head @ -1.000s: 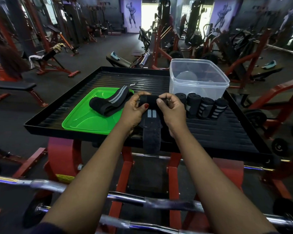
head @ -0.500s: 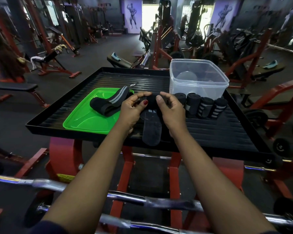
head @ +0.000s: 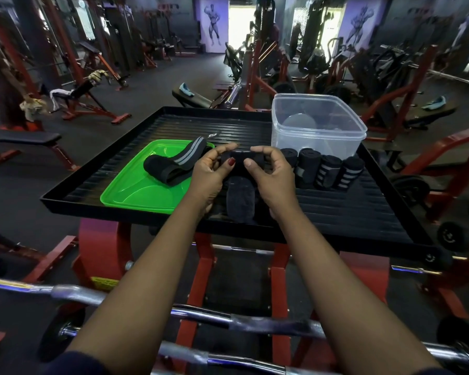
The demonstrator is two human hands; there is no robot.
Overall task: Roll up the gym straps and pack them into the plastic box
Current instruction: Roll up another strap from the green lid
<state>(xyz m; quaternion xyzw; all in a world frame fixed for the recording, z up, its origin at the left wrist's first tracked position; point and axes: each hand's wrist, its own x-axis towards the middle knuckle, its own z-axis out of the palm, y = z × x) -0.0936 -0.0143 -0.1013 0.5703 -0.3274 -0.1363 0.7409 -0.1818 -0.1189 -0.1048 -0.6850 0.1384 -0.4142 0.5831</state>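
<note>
- Head view, far left of the black tray (head: 74,189): a green lid (head: 136,190) lies flat, with one unrolled strap (head: 174,165) draped loosely across its far corner, black with a grey stripe. Not yet rolled.
- Left hand (head: 209,174): curled around the left end of a black strap roll (head: 243,161), thumb on the near face, index finger arched over the top. Partly closed, gripping.
- Centre: the strap's loose tail (head: 240,203) lies flat on the tray between the wrists, reaching toward the near rim. Most of the strap looks wound already.
- Right hand (head: 271,173): mirrors the left, thumb and index finger pinching the roll's right end, other fingers loosely bent.
- Right of the hands: four rolled straps (head: 325,170) stand side by side, touching, just in front of the clear plastic box (head: 318,131). The box is open; contents hard to read through the wall, but no strap seems to be inside.
- Risks, as judgement: uneven pressure between the two hands could skew the roll into a cone. A slack pinch could let it spring loose. The tail's fuzzy end looks like a fastening patch; pressed on crooked, it may not hold. The right hand sits close to the standing rolls and could knock them over.
</note>
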